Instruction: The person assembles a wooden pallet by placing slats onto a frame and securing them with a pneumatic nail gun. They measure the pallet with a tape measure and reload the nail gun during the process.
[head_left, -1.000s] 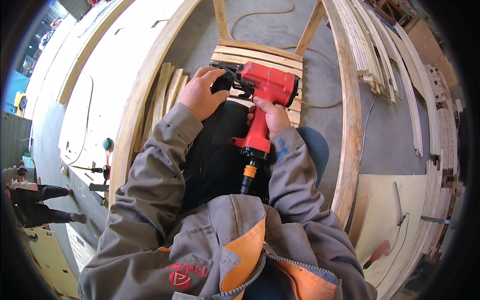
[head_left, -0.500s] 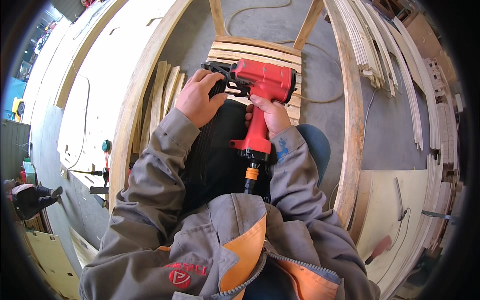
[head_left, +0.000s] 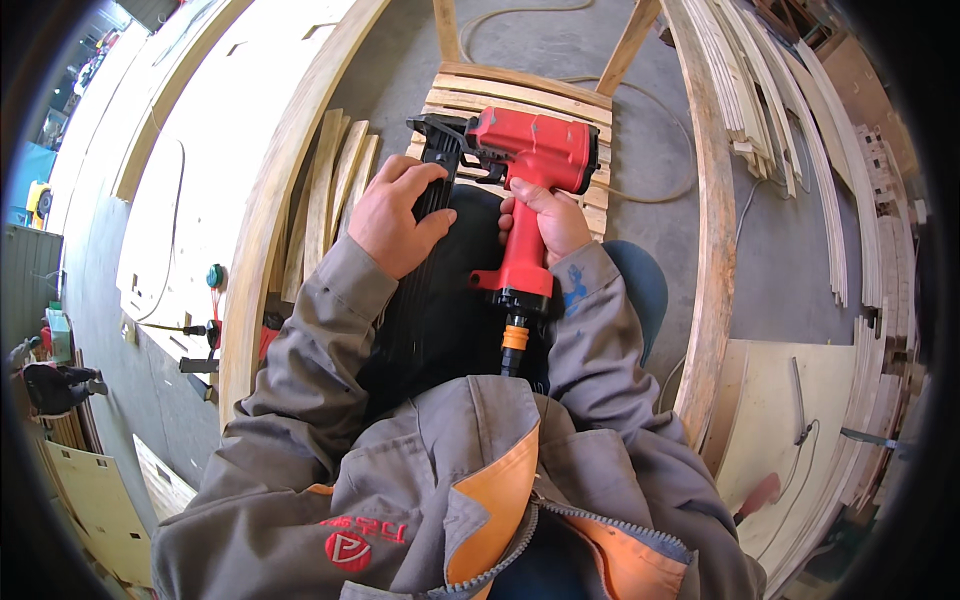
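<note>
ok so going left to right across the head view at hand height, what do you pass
curved plywood rail → loose wooden strips → left hand on the black magazine → right hand gripping the red nail gun → curved wooden beam → stacked bent strips

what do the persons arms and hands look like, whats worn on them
Both hands, the left hand and the right hand, are bare, no gloves. Both arms are in long grey work jacket sleeves with plain cuffs at the wrists. The right cuff carries a blue smudge. The jacket has orange lining at its open zip.
</note>
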